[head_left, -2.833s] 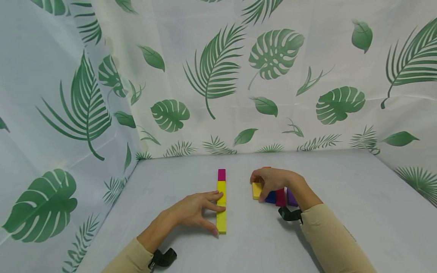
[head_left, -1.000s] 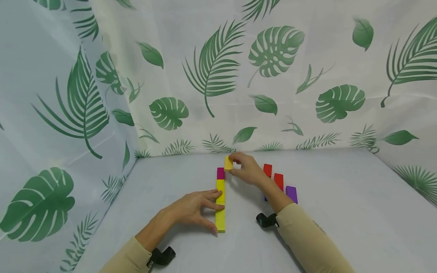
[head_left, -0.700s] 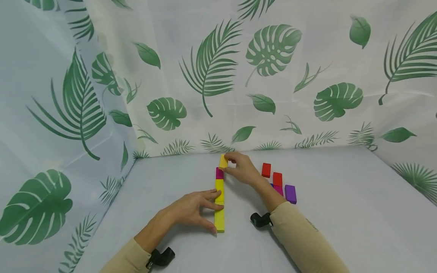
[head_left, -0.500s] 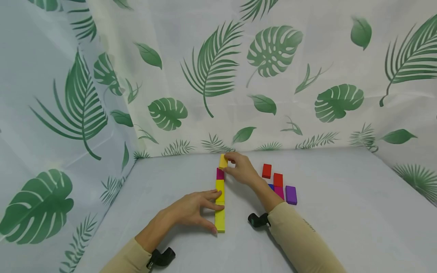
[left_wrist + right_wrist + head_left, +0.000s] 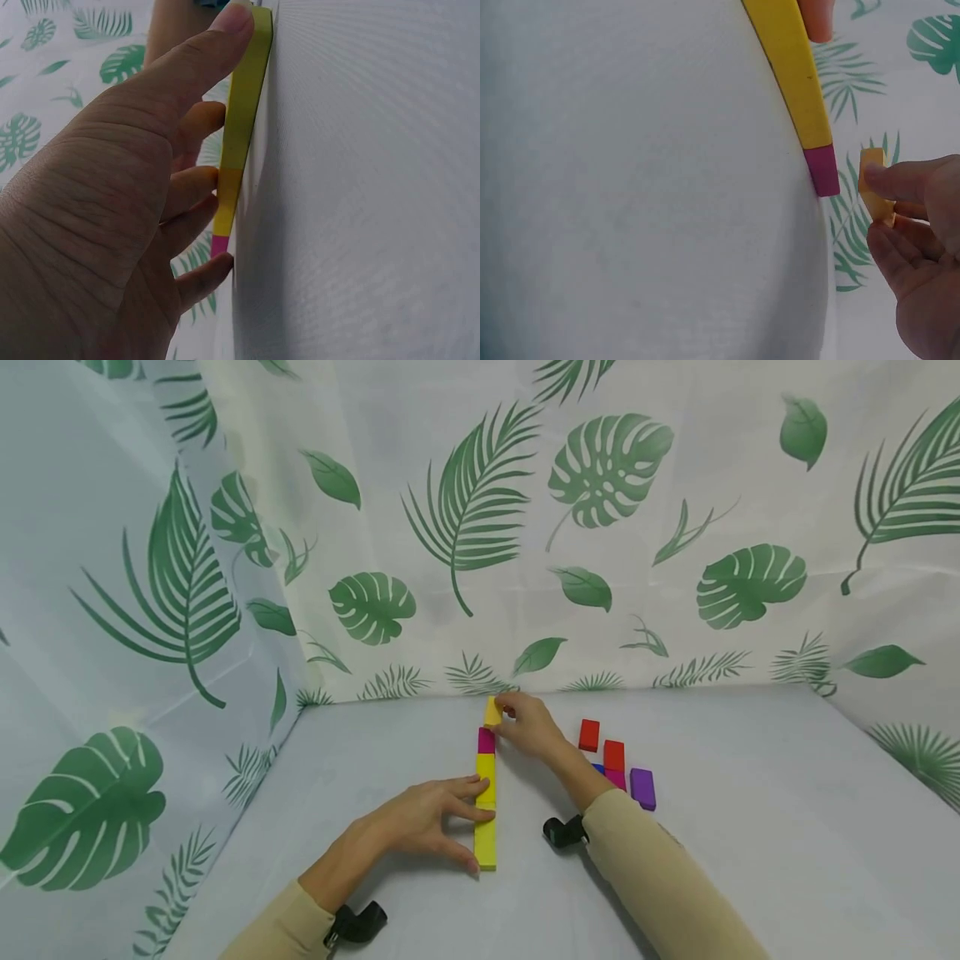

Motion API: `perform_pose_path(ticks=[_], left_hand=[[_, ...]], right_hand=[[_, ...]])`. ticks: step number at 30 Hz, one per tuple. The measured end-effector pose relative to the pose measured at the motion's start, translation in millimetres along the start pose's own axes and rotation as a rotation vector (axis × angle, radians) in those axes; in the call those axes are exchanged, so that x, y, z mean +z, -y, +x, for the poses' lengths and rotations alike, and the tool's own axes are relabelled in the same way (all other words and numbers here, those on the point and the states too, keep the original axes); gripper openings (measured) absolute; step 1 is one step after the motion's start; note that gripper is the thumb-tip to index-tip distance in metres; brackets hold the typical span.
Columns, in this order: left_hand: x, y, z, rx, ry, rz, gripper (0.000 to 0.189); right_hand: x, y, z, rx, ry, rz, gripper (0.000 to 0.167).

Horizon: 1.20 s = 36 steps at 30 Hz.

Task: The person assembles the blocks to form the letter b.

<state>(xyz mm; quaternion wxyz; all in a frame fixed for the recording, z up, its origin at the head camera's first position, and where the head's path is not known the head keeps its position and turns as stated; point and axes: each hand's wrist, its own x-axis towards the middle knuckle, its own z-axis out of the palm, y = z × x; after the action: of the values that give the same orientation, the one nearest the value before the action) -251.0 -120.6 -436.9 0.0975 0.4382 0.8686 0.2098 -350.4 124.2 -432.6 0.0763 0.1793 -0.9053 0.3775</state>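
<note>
On the white tabletop (image 5: 420, 910), a straight row runs away from me: a lime-yellow block (image 5: 485, 847), a yellow block (image 5: 486, 768) and a magenta block (image 5: 487, 740). My left hand (image 5: 416, 818) lies along the row's left side with spread fingers; its thumb touches the near end and its fingertips touch the yellow blocks. Between thumb and fingers, my right hand (image 5: 531, 727) pinches a small yellow block (image 5: 492, 712) at the far end of the row. In the right wrist view a gap shows between this held block (image 5: 873, 184) and the magenta block (image 5: 823, 171).
To the right of the row lie two red blocks (image 5: 589, 735), a magenta block (image 5: 615, 778), a blue block (image 5: 598, 768) partly hidden by my right forearm, and a purple block (image 5: 642, 788). A leaf-printed curtain (image 5: 510, 668) closes off the back of the table.
My right hand has taken the small yellow block from the loose blocks and carried it left to the row's far end. My left hand has stayed at the row.
</note>
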Motion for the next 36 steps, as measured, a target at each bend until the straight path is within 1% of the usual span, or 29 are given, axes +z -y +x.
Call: perform_pose_path(ticks=[6,12,22,26,30,36], left_hand=[[-1.3,-0.7,-0.1,-0.008,0.001,-0.01,0.074],[-1.3,-0.5,-0.2,-0.013,0.004,-0.006,0.074],[-1.4,-2.0,0.3,0.006,-0.002,0.002,0.073],[-1.7,-2.7,0.8,0.006,-0.001,0.002,0.072],[-1.6,-1.8,1.1,0.008,-0.001,0.004,0.073],[-1.5,-0.9,0.7,0.005,0.002,0.009,0.074]], right_hand=[[4,-1,7.6,0.031,0.019,-0.035,0.05],[8,-2,14.6,0.035,0.023,-0.048,0.049],[10,2,23.4,0.064,0.04,-0.088,0.048],[9,3,24.8,0.08,0.059,-0.097,0.047],[8,3,25.0,0.073,0.08,-0.106,0.043],[6,3,24.0,0.07,0.132,-0.083,0.044]])
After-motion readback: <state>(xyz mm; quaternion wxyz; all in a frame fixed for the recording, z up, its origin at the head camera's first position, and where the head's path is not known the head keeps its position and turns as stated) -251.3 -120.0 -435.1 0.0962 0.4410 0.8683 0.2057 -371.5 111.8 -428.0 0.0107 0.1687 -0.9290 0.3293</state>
